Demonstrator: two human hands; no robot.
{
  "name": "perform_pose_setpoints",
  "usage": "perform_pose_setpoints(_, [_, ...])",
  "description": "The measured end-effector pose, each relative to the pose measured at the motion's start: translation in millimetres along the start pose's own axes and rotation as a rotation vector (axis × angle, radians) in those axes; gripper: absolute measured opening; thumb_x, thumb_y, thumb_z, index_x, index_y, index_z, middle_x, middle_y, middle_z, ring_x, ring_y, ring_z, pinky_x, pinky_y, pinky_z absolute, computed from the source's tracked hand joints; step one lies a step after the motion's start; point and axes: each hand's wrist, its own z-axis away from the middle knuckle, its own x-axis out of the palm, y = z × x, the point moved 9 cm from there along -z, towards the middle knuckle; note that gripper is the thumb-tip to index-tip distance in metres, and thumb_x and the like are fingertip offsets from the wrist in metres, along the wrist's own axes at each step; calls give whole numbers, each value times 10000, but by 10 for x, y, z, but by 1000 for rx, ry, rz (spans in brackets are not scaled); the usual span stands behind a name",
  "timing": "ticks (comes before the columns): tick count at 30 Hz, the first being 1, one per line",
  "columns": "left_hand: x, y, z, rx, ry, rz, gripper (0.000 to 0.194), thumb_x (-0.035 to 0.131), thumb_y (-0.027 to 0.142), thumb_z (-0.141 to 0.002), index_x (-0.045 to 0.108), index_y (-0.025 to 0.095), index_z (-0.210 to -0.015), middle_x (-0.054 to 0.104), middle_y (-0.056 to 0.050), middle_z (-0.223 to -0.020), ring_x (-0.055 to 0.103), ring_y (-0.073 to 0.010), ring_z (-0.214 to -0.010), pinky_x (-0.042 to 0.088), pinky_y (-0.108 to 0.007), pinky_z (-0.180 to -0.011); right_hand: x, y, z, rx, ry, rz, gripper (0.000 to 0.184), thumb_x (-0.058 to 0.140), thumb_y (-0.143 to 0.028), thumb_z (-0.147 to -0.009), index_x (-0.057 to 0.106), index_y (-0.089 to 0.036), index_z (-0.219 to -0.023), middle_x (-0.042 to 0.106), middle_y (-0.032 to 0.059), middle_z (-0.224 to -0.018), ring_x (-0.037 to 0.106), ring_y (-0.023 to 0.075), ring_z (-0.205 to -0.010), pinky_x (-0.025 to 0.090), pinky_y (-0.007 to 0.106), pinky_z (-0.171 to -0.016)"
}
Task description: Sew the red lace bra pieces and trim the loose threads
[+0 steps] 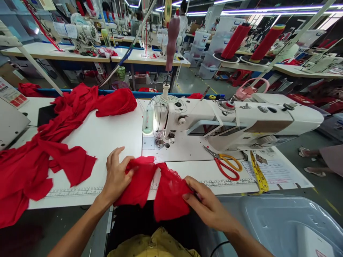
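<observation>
My left hand (118, 176) pinches the left edge of a red fabric piece (140, 178) between thumb and forefinger, its other fingers raised. To the right, a red lace-edged piece (170, 196) hangs at the table's front edge, meeting the first piece at the top with a gap below. My right hand (203, 201) grips the right side of this lace-edged piece between thumb and fingers. Something small and dark shows at that palm; I cannot make out what. Just behind the fabric stands a white sewing machine (198, 117), its needle area lit.
Red-and-yellow-handled scissors (226, 166) lie right of the fabric, beside a yellow tape measure (258, 175) and a printed sheet (278, 171). A heap of red cloth (50, 150) covers the table's left. A clear plastic bin (281, 210) stands at front right.
</observation>
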Motion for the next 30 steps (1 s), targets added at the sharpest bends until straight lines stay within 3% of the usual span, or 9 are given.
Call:
perform_pose_setpoints(3, [-90, -227, -79, -147, -352, 266, 221, 630, 422, -815, 631, 210, -753, 666, -70, -924, 606, -263, -949, 497, -378, -825, -495, -46, -39, 5, -30, 92, 314, 449, -438, -1007, 606, -236, -825, 578, 10, -635, 525, 145, -533, 379, 273, -470])
perform_pose_setpoints(6, [-269, -349, -115, -289, -773, 323, 338, 686, 491, -779, 544, 197, -688, 540, 18, -626, 478, -127, -576, 354, -200, -516, -872, 27, -233, -68, -81, 467, 262, 553, -461, -956, 693, -258, -867, 631, 8, -614, 531, 147, -483, 364, 281, -473])
perform_pose_setpoints(7, [-358, -359, -197, -265, -798, 238, 340, 696, 504, -758, 558, 197, -713, 534, 29, -614, 459, -118, -554, 327, -189, -492, -935, 68, -315, -95, -50, 636, 261, 548, -451, -955, 707, -255, -891, 683, 30, -677, 583, 167, -528, 380, 285, -494])
perform_pose_setpoints(10, [-511, -221, -529, -53, -513, -189, 322, 621, 455, -827, 633, 182, -997, 613, 12, -813, 597, -163, -766, 442, -240, -695, -859, 199, -486, -66, 188, 978, 231, 548, -309, -948, 709, -196, -1067, 750, 116, -855, 667, 234, -638, 419, 312, -506])
perform_pose_setpoints(13, [-377, 191, -505, 176, -58, -275, 308, 529, 341, -900, 617, 154, -1128, 642, -125, -1126, 617, -285, -1058, 499, -427, -929, -220, 269, -492, -225, 190, 809, 431, 479, -48, -868, 638, -168, -1250, 741, 104, -1122, 723, 193, -896, 547, 265, -666])
perform_pose_setpoints(15, [40, 375, -293, 320, -124, -129, 289, 411, 280, -983, 604, 179, -1173, 652, -122, -1194, 621, -242, -1126, 500, -412, -1003, 176, 411, -469, -273, 76, 723, 569, 452, 29, -791, 625, -193, -1286, 691, 73, -1263, 703, 169, -1022, 573, 238, -733])
perform_pose_setpoints(18, [497, 420, 19, 438, -311, -59, 306, 403, 269, -1003, 614, 189, -1210, 613, -121, -1345, 527, -257, -1316, 427, -485, -1125, 366, 686, -460, -234, -54, 688, 611, 464, 39, -764, 636, -236, -1281, 674, 33, -1302, 690, 153, -1075, 586, 226, -738])
perform_pose_setpoints(23, [496, 383, 88, 410, -334, -46, 309, 442, 288, -999, 641, 194, -1216, 606, -116, -1373, 471, -297, -1372, 395, -535, -1148, 231, 695, -517, -259, -91, 626, 534, 482, 6, -803, 642, -221, -1259, 684, 49, -1279, 683, 145, -1075, 575, 228, -771])
perform_pose_setpoints(30, [566, 527, -224, 349, -255, -147, 233, 430, 251, -996, 654, 185, -1003, 661, -78, -939, 596, -216, -860, 513, -349, -754, 546, 405, -709, -460, -158, 650, 395, 561, -31, -804, 658, -203, -1146, 708, 29, -1174, 688, 119, -865, 481, 193, -583])
